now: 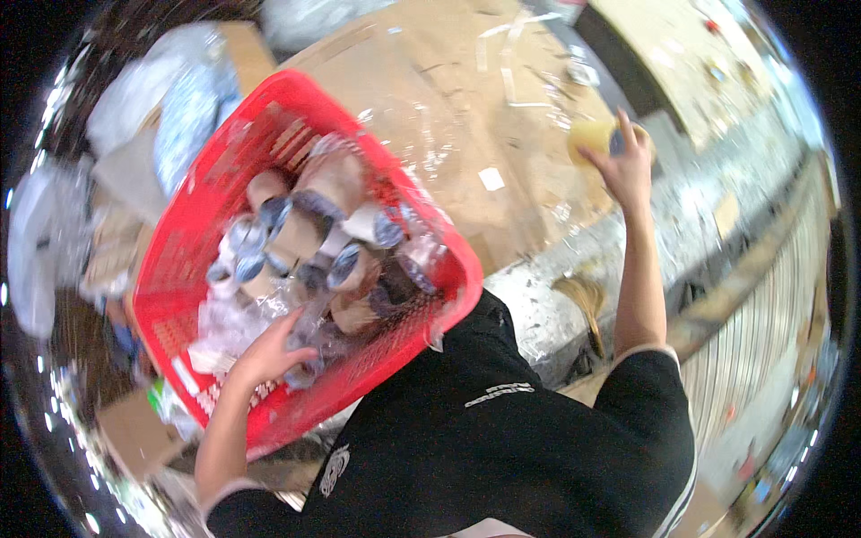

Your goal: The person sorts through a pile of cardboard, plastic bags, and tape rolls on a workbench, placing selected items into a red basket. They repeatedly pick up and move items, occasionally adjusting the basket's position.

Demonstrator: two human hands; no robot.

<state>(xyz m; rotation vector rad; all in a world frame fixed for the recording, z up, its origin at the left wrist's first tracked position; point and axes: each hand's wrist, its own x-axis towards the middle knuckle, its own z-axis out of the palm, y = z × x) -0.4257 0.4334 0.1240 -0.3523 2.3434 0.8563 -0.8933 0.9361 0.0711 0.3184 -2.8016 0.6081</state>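
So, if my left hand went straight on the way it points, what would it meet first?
Your left hand would likely meet the clear plastic inside the red basket first, with a brown tube beyond it; blur leaves the exact depth unclear.

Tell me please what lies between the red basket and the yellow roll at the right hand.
In the head view, brown cardboard with a small white scrap lies between the red basket and the yellow roll.
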